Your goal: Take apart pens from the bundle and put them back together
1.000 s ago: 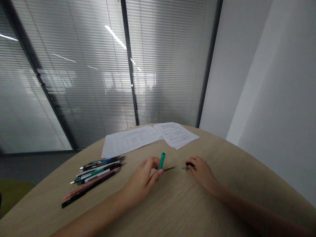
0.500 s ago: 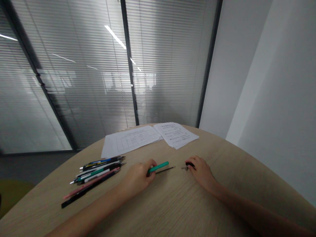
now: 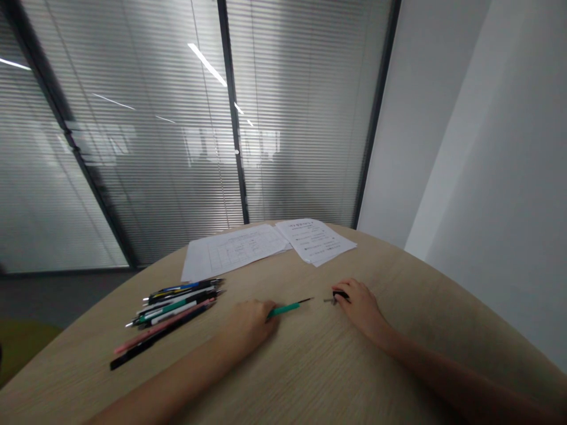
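Observation:
My left hand [image 3: 252,321] is closed around one end of a green pen barrel [image 3: 286,309], low over the table. Past the barrel's far end shows the dark tip of a thin pen refill [image 3: 305,300]; whether it lies behind the barrel or inside it I cannot tell. To the right, my right hand [image 3: 359,304] rests on the table with its fingers curled on a small black pen part [image 3: 341,294]. Beside those fingertips is a small grey piece [image 3: 330,301], too blurred to make out. The fingers partly hide the black part.
Several pens [image 3: 177,304] lie in a bunch on the table's left. Printed sheets of paper [image 3: 234,251] lie at the back, with another printed sheet [image 3: 316,239] beside them. The round wooden table [image 3: 319,372] ends near a white wall [image 3: 496,195] on the right.
My left hand has lowered the green barrel toward the table, so it now covers most of the thin refill. My right hand has hardly moved.

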`<state>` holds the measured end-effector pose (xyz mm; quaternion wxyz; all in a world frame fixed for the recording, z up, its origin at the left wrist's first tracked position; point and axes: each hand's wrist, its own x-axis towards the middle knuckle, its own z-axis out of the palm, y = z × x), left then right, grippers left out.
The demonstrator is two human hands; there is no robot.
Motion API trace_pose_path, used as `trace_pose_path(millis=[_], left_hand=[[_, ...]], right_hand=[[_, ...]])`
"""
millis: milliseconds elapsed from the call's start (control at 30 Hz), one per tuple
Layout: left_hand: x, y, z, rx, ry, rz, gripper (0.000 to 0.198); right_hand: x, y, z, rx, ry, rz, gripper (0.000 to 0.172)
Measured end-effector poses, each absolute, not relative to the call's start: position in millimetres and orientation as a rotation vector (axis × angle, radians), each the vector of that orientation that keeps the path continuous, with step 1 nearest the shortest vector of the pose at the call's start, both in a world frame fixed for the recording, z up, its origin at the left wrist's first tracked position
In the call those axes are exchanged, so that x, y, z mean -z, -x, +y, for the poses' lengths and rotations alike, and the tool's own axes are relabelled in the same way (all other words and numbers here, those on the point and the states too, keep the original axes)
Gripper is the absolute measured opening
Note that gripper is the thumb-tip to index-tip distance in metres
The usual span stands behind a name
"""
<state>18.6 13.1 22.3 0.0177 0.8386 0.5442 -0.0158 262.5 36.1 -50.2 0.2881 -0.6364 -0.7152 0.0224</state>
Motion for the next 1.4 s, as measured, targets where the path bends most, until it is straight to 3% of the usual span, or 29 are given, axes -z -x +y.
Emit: trace_pose_path(millis=[500, 1100, 1267, 1400], left_hand=[[-24, -19, 14, 0.107, -2.657, 1.748, 0.027], [-44, -14, 2, 0.198, -2.662, 1.673, 0.026], [-46, -24, -3, 0.017, -2.538, 1.614, 0.022], [-47, -30, -9, -0.169, -2.298, 1.444, 0.016]], right_hand=[[50, -260, 38, -0.066, 1.596, -1.716, 0.027], [26, -244, 4, 0.231, 1.153, -2.046, 0.023], [25, -245, 6, 0.118, 1.106, -2.021, 0.023], [21, -243, 7, -0.236, 1.086, -1.941, 0.022]])
